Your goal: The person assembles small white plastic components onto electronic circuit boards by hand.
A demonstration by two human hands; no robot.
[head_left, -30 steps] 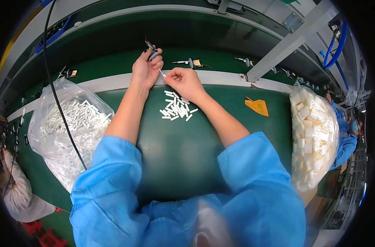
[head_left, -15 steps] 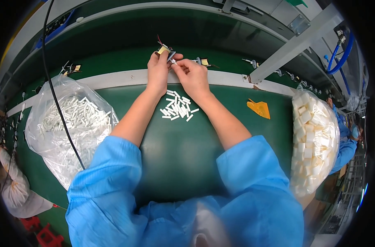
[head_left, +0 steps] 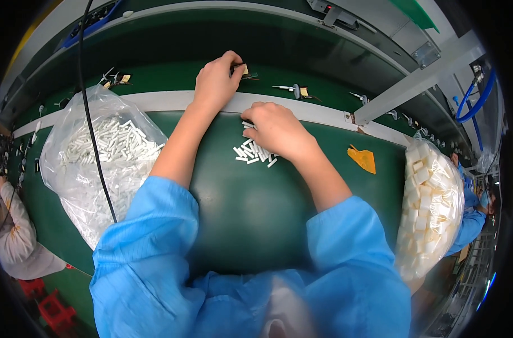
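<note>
My left hand [head_left: 218, 81] is over the far green strip beyond the pale rail. Its fingers are closed round a small assembly with a yellow-taped block [head_left: 245, 70], mostly hidden by the hand. My right hand [head_left: 278, 128] reaches down to a loose pile of short white tubes [head_left: 252, 151] on the green work surface. Its thumb and fingers are bent round a white tube [head_left: 247, 124] at the pile's far edge, and the hand covers part of the pile.
A clear bag of white tubes [head_left: 107, 141] stands left, crossed by a black cable [head_left: 90, 121]. At right is a bag of cream blocks [head_left: 428, 208]. An orange scrap [head_left: 362, 159] lies nearby. Similar assemblies [head_left: 294, 90] line the far strip. A metal post [head_left: 414, 81] rises right; people work at both sides.
My hands have parted. The left has moved away with the assembly, farther over the strip; the right has come back toward me, down to the white tubes. The view has shifted slightly.
</note>
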